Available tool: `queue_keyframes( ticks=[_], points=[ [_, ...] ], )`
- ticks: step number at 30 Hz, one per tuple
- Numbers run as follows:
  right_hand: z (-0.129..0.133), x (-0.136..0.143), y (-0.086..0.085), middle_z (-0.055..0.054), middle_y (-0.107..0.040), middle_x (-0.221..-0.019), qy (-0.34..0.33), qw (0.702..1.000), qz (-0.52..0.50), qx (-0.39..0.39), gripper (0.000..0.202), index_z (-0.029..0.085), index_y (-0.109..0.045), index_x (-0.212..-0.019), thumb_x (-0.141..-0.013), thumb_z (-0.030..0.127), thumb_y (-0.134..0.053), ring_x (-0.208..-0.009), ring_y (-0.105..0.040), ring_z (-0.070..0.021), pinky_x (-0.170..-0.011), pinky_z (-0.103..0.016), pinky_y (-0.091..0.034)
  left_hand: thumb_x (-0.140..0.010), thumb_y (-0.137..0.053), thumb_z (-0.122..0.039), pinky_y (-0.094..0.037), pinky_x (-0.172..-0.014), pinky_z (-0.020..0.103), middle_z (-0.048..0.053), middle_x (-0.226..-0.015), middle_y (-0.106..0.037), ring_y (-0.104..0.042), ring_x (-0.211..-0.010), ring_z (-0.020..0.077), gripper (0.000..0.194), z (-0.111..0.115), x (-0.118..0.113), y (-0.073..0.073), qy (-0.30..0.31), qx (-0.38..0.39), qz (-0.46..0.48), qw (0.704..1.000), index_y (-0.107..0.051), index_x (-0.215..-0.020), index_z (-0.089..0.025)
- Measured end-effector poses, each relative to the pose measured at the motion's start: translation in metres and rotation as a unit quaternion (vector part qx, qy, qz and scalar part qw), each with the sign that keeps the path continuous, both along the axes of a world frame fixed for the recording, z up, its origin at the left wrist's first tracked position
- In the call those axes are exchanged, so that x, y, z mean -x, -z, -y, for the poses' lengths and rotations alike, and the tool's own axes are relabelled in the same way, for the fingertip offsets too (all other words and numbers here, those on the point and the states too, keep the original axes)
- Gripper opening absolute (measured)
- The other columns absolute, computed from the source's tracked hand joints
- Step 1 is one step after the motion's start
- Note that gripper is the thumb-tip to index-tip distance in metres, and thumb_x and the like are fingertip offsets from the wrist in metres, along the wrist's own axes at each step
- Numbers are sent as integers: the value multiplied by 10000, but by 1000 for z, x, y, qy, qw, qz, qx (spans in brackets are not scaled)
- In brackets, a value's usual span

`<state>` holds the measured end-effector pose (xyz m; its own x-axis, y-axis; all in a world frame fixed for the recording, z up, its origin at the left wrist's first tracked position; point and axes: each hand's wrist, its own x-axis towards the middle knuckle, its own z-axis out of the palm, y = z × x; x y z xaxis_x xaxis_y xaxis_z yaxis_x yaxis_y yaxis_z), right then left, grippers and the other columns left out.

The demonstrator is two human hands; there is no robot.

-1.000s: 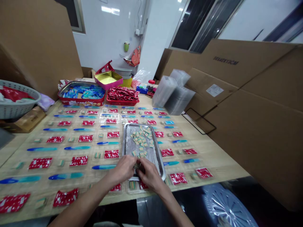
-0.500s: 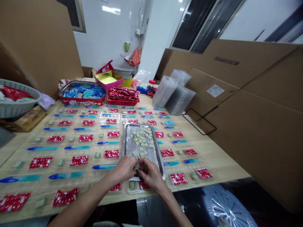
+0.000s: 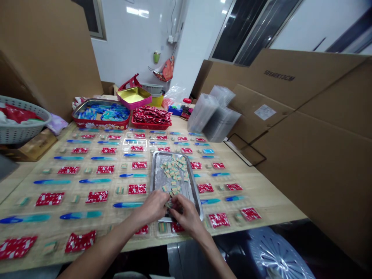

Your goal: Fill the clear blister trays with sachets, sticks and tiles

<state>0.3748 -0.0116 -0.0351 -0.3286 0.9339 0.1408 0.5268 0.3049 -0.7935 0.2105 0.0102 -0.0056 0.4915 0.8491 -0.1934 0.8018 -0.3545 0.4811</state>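
Observation:
Over the near end of a metal tray (image 3: 155,170), my left hand (image 3: 157,205) and my right hand (image 3: 186,213) meet with fingers closed. Small striped green-and-tan pieces (image 3: 168,204) show between the fingertips of both hands; how many each holds is hidden. More such pieces (image 3: 174,168) lie loose on the tray, mostly toward its far half. Around the tray stand clear plastic trays with a blue pen-like tool (image 3: 128,205), a red patterned packet (image 3: 137,189) and a few of the striped pieces in separate compartments. One red packet is partly covered by my right hand.
At the back, a tin (image 3: 100,124) holds many blue tools beside a red tray (image 3: 151,126) of red packets. Stacked clear plastic trays (image 3: 217,116) stand back right. Cardboard (image 3: 314,155) walls the right side; a grey basket (image 3: 21,131) sits left. A blue stool (image 3: 279,255) is below the near edge.
Hardly anything differs. My hands stay over the near end of the metal tray, with only slight finger movement around the striped pieces.

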Motion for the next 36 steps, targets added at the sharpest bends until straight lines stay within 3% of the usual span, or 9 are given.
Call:
queue_keyframes(
  ticks=[9,21,29,36],
  points=[
    [1,3,0,24,-558,-722,2,1000,4,-8,195,199,-515,-801,-683,47,-543,-649,-541,-128,-590,-225,-423,-720,-503,-115,-477,-689,296,118,-873,-713,-664,-870,262,234,0,-1,-2,5,6,-7,1000,-668,-877,-169],
    [2,4,-4,2,-574,-780,-5,999,18,-29,187,196,-539,-845,-711,66,-542,-695,-556,-144,-644,-252,-450,-731,-500,-119,-473,-737,300,112,-916,-707,-652,-907,258,246,-2,0,9,3,4,6,1000,-663,-906,-178],
    [3,3,-6,-77,-645,-958,-48,986,69,-145,309,221,-609,-980,-753,51,-487,-907,-612,-221,-779,-343,-514,-730,-487,-88,-496,-747,314,134,-905,-719,-659,-893,262,255,-1,-1,-3,-4,16,0,1000,-689,-868,-161],
    [-9,-2,9,-69,-677,-889,-62,957,87,-270,320,276,-598,-1000,-792,73,-465,-788,-661,-217,-654,-320,-554,-736,-500,-131,-529,-705,359,169,-883,-720,-675,-851,312,268,-4,-2,3,12,-21,31,999,-709,-904,-146]
  ],
)
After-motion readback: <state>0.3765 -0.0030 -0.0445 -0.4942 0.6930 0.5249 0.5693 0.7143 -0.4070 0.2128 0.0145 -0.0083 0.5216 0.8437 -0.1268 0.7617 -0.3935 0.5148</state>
